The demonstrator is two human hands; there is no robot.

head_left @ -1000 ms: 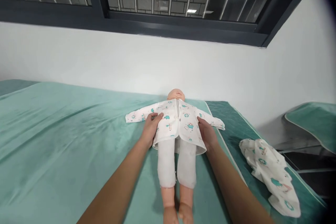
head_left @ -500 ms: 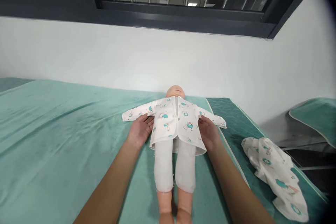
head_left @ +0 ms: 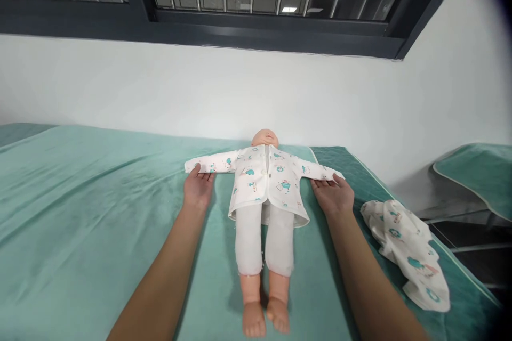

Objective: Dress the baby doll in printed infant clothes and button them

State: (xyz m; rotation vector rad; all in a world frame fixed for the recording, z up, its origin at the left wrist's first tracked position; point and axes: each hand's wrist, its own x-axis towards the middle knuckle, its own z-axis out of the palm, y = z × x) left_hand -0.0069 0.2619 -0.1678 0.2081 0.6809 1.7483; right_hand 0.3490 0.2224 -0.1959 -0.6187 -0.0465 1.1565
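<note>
A baby doll [head_left: 251,287] lies on its back, with its head near the wall and bare feet toward me. It wears a white jacket [head_left: 252,186] with teal prints, its front edges meeting along the chest. White padding [head_left: 248,240] covers the upper legs. Both sleeves stretch out sideways. At the cuff of the sleeve on the left, my left hand [head_left: 198,187] is palm up, thumb over the cloth and fingers beneath. My right hand [head_left: 334,195] holds the other sleeve near its cuff in the same way, fingertips partly hidden under the fabric.
A crumpled white printed garment [head_left: 410,250] rests on the darker green cover [head_left: 340,162] at the right. Light green cloth [head_left: 100,213] spreads under the doll. Behind it rise a white wall [head_left: 200,85] and a dark window frame [head_left: 260,37]. Another green-topped surface [head_left: 480,170] stands far right.
Both hands have slid outward from the underarms along the sleeves to the cuffs. The sleeves now lie straighter and more level. The view has shifted slightly, showing the doll's feet.
</note>
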